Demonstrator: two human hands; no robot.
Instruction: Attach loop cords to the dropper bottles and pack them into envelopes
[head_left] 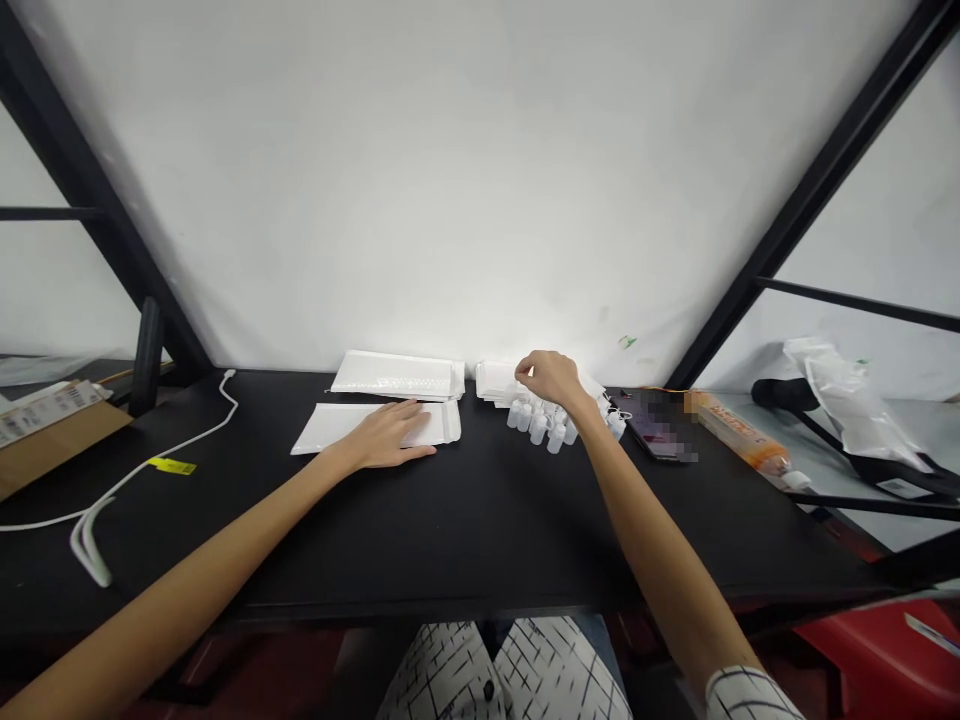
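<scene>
My left hand lies flat, fingers spread, on a white padded envelope on the black table. Behind it lies a stack of similar white envelopes. My right hand is raised over the white cards and several small translucent bottles with white caps. Its fingers are curled with thumb and forefinger together; whatever may be between them is too small to make out.
A phone and an orange-labelled bottle lie to the right. At the left are a white cable with a yellow tag and a cardboard box. Black metal posts slope at both sides before a white wall.
</scene>
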